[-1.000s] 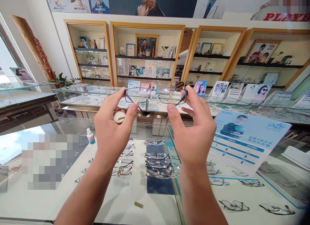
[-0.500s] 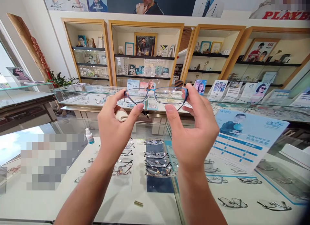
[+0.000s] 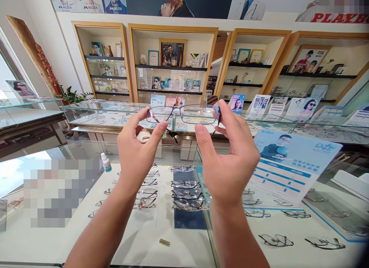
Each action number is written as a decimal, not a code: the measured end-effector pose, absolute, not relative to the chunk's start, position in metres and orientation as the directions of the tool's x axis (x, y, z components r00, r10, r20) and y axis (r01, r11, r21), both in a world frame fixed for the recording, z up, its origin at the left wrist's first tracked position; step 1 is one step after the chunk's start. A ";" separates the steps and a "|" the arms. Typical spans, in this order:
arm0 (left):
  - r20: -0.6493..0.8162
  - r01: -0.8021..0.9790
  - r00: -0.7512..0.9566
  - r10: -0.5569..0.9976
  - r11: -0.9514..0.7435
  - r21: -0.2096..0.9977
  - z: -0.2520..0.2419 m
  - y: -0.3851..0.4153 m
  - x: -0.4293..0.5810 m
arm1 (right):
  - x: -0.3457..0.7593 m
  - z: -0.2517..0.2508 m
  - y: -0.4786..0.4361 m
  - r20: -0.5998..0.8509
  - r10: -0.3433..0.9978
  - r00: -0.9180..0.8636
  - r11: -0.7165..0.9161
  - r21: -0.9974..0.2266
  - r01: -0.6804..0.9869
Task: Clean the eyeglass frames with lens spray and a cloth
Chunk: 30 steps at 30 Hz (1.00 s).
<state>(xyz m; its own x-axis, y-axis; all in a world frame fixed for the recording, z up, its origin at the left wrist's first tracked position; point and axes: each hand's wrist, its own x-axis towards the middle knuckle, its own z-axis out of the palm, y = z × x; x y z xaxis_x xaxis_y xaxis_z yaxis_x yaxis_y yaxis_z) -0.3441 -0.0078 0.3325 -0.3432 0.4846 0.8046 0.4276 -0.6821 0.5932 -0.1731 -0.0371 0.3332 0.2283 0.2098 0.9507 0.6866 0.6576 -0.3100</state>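
Observation:
A pair of thin-framed eyeglasses point(image 3: 174, 108) with blue and dark parts is held up in the air between both hands, lenses facing me. My left hand point(image 3: 138, 145) grips its left end between thumb and forefinger, and a folded pale cloth point(image 3: 143, 137) is tucked in the same hand's curled fingers. At the right end, my right hand point(image 3: 227, 152) has its fingers on the frame's corner by the hinge, its thumb held lower. The temples hang down behind the lenses, partly hidden by the fingers.
Below lies a glass counter point(image 3: 138, 241) with rows of eyeglasses point(image 3: 187, 193) under or on it. A small white spray bottle point(image 3: 105, 162) stands at left, a blue and white sign point(image 3: 294, 164) at right. A small gold-coloured piece point(image 3: 164, 242) lies near the front.
The eyeglasses have turned slightly, the right side shifting a little to the left with my right hand. Both hands keep their hold.

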 end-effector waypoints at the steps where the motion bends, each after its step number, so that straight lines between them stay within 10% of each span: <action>1: 0.800 0.425 -0.345 0.491 -0.678 0.600 0.333 -0.008 -0.344 | -0.173 0.334 -0.037 0.951 0.208 0.228 0.655 -0.309 0.689; 30: 0.883 0.511 -0.356 0.306 -0.727 0.458 0.327 -0.003 -0.348 | -0.172 0.331 -0.033 0.929 0.309 0.205 0.702 -0.368 0.609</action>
<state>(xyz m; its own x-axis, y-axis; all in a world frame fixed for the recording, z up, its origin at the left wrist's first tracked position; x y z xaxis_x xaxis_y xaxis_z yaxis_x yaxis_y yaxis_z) -0.3483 -0.0033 0.3268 -0.3559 0.3055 0.8832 0.5114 -0.7273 0.4577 -0.1716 -0.0334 0.3312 0.2046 0.3092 0.9287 0.6093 0.7024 -0.3681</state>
